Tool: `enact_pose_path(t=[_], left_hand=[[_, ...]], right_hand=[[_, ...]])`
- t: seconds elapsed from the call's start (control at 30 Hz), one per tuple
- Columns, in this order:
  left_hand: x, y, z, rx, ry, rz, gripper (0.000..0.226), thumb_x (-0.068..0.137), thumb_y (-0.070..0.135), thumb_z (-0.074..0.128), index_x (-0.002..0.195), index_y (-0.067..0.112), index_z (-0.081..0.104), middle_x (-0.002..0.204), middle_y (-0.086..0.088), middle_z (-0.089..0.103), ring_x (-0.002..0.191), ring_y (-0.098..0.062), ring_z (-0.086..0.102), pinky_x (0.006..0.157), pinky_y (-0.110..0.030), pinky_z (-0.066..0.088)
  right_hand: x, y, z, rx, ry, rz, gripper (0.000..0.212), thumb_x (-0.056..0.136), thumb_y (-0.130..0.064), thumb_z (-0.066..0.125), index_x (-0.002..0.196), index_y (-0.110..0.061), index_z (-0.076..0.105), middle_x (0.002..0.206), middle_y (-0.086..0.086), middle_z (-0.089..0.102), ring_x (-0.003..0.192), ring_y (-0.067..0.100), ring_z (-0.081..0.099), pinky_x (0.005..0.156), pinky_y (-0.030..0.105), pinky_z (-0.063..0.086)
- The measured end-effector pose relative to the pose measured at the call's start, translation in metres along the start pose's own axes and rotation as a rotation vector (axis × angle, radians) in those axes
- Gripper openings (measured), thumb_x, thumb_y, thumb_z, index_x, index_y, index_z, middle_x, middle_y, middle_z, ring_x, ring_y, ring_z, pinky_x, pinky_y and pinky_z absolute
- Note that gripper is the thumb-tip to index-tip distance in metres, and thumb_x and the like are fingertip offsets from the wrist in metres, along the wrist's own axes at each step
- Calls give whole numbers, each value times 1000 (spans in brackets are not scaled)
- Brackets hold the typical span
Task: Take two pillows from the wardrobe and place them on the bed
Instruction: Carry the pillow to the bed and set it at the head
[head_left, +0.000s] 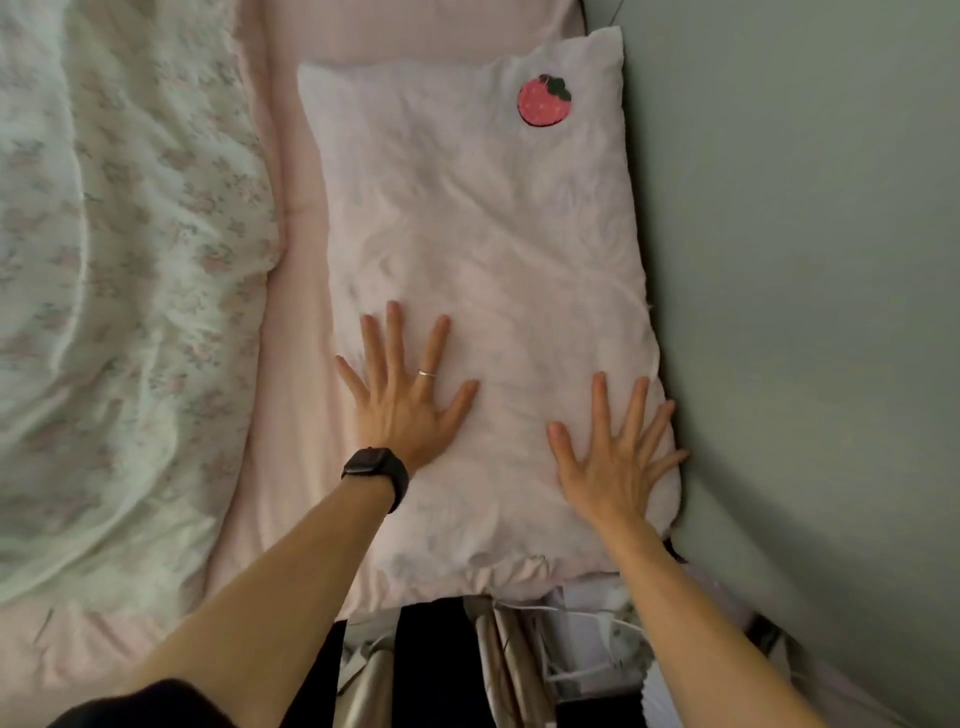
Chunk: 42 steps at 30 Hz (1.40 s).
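A: Where's the pillow (483, 291)?

B: On the bed (296, 395), centre to right of frame, lying flat on the pink sheet. Its right edge sits against the grey-green wall (810, 312).

A: Orientation?

B: Long axis runs from the bottom of the frame toward the top, tilted slightly left at the far end. Near short end is at the bed's lower edge, far short end at upper centre. The strawberry patch (544, 100) is near the far right corner.

A: Second pillow?

B: A pink shape (415, 31) lies past the far end, top centre. Can't tell if it's a pillow.

A: Hands?

B: Left hand (402, 400) palm down on the pillow's near left part, fingers spread wide, flat, gripping nothing. Ring on one finger, dark watch (376, 473) on the wrist. Right hand (618, 457) the same: flat, splayed, on the near right part, outer fingers at the pillow's edge by the wall. No grip closed on anything.

A: Anything else?

B: Floral duvet (119, 291) bunched along the left side of the frame, beside the pillow, with a strip of sheet between.
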<state>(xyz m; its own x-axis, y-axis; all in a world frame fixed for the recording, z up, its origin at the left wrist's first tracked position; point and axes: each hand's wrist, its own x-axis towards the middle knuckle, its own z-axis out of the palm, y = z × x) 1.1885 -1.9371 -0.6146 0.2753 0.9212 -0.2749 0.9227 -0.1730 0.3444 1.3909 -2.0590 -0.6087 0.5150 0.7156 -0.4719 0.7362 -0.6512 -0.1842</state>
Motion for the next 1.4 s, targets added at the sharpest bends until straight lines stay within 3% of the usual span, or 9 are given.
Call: enact_pose_path(t=[0.13,0.27,0.47,0.57,0.67,0.83,0.97,1.1,1.4], left_hand=[[-82,-2,25,101,-129,46,102,74,90,40,157,38,10,165,-14,-10,148,-46,-13,106,-79,14],[-85,-23,42,140,-202,58,117,62,98,38,157,39,4,165,-14,-12,148,-48,-11,102,-80,21],[-74,-16,32,192,-371,-6,116,62,99,34,146,49,-28,155,-4,-42,143,-42,-33,113,-70,9],[-74,-12,2,154,-460,13,112,69,90,45,144,51,-29,152,1,-46,143,-39,-34,115,-65,10],[-74,-17,-40,171,-495,64,94,86,69,50,149,52,-18,159,5,-33,149,-36,-20,119,-62,7],[-85,-54,-135,80,-333,-81,68,97,46,44,156,38,11,166,-1,10,153,-27,2,121,-54,11],[-120,-114,-222,-97,-150,-262,65,95,45,47,155,33,22,161,0,28,149,-25,20,120,-48,19],[-180,-188,-312,-213,128,-403,63,95,44,50,153,27,31,155,-2,39,144,-26,32,117,-48,26],[-364,-404,-476,-156,596,-691,59,96,44,49,151,30,35,158,2,35,148,-24,23,120,-49,19]], right_hand=[[-35,14,10,30,-127,36,94,71,-95,9,151,-51,-14,161,-5,-33,148,35,-27,108,79,10],[-44,16,20,15,-153,10,99,71,-95,25,151,-51,-15,160,-7,-35,149,34,-25,109,76,13],[-25,9,14,-58,-321,69,96,70,-97,22,141,-58,-30,155,-10,-42,147,33,-28,110,76,9],[-24,1,-10,-167,-407,70,96,71,-97,15,141,-53,-33,156,-2,-41,147,40,-24,108,76,7],[-37,-20,-42,-220,-395,66,90,85,-83,26,154,-41,-15,163,4,-27,149,43,-13,110,74,10],[-82,-108,-96,-134,-253,-208,60,100,-53,36,156,-41,18,167,-4,-3,152,30,-6,119,62,11],[-134,-222,-134,116,-120,-466,48,101,-43,43,148,-34,41,161,-5,30,152,21,12,121,50,19],[-206,-347,-152,289,61,-779,35,98,-27,56,131,-18,63,141,4,59,142,29,39,117,37,30],[-403,-592,-107,188,31,-1263,39,98,-40,55,133,-27,62,144,-2,56,144,21,33,116,35,28]])
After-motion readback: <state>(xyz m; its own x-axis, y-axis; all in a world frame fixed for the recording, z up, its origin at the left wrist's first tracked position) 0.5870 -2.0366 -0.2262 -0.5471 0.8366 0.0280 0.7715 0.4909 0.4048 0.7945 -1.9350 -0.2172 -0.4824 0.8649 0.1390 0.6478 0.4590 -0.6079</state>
